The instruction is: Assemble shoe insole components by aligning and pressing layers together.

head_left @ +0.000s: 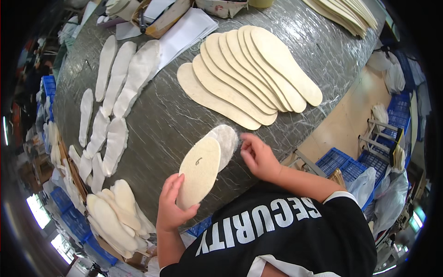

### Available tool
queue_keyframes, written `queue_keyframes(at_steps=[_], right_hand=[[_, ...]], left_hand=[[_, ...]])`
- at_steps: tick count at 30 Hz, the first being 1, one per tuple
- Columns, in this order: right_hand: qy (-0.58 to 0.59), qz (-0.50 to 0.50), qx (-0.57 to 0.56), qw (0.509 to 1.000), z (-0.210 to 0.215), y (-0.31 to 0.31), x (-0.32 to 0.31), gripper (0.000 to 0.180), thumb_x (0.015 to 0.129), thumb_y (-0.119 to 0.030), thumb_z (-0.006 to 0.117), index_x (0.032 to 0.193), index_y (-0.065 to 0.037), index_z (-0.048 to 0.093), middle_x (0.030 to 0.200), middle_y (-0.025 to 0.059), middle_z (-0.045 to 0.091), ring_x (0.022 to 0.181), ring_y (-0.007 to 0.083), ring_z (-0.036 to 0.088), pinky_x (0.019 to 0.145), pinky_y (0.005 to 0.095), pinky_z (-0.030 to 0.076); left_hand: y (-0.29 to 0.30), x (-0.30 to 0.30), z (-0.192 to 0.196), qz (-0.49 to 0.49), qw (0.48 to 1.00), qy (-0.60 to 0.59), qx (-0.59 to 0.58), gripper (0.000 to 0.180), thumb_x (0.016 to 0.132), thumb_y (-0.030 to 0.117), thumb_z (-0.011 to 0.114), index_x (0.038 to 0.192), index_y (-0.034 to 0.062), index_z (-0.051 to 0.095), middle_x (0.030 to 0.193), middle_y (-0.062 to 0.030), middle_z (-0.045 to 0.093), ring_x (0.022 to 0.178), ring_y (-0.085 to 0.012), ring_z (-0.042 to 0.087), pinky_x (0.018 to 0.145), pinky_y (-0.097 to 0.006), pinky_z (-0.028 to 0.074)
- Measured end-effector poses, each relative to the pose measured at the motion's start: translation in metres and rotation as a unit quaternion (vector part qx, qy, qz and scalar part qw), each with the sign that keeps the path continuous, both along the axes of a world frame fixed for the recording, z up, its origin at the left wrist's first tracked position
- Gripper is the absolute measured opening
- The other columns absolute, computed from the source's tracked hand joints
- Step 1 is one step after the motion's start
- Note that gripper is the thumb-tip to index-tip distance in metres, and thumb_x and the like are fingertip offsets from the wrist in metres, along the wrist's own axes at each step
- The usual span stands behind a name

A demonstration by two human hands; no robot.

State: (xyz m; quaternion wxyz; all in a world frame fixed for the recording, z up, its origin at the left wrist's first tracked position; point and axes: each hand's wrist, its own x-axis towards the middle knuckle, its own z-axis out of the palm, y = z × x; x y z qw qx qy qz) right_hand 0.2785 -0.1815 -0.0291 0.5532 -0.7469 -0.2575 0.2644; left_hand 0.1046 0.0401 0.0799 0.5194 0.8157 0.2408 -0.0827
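My left hand (pixel 171 205) grips the near end of a cream insole (pixel 199 174) with a small dark handwritten mark on it, thumb on one edge and fingers on the other. Partly hidden beneath that insole is a grey, fuzzy insole-shaped piece (pixel 227 142); whether the two are joined I cannot tell. Just right of its fuzzy edge is my right hand (pixel 262 159), fingers loosely curled and a little apart, with nothing visible in them. Beyond both hands, several cream insoles (pixel 286 64) lie fanned out in an overlapping row on the dark table (pixel 152 147).
Several whitish fuzzy insoles (pixel 117 78) lie in overlapping columns on the left. A heap of cream insoles (pixel 117 214) sits at the near left edge. White paper sheets (pixel 187 34) lie at the back, and another insole stack (pixel 344 16) at far right. Blue crates (pixel 339 161) stand beyond the table's right edge.
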Motion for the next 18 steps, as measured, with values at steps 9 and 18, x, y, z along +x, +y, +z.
queue_keyframes(at_steps=[9,18], right_hand=[[0.470,0.044,-0.027,0.881,0.002,0.027,0.038,0.042,0.095,-0.005,0.039,0.137,-0.002,0.040,0.079,0.0081,0.060,0.056,0.0139,0.060,0.049,0.0261,0.049],[0.494,0.049,-0.021,0.868,-0.002,0.026,0.037,0.040,0.096,-0.005,0.038,0.136,-0.004,0.043,0.078,0.0066,0.059,0.056,0.0130,0.060,0.049,0.0251,0.048]], left_hand=[[-0.005,0.006,-0.034,-0.082,0.980,-0.040,0.176,0.075,0.054,0.011,0.080,0.124,0.0001,0.056,0.130,-0.0197,0.049,0.113,-0.0335,0.054,0.094,-0.039,0.046],[-0.002,0.016,-0.047,-0.105,0.979,-0.062,0.162,0.072,0.055,0.007,0.079,0.122,0.0000,0.057,0.128,-0.0193,0.052,0.111,-0.0333,0.055,0.093,-0.039,0.047]])
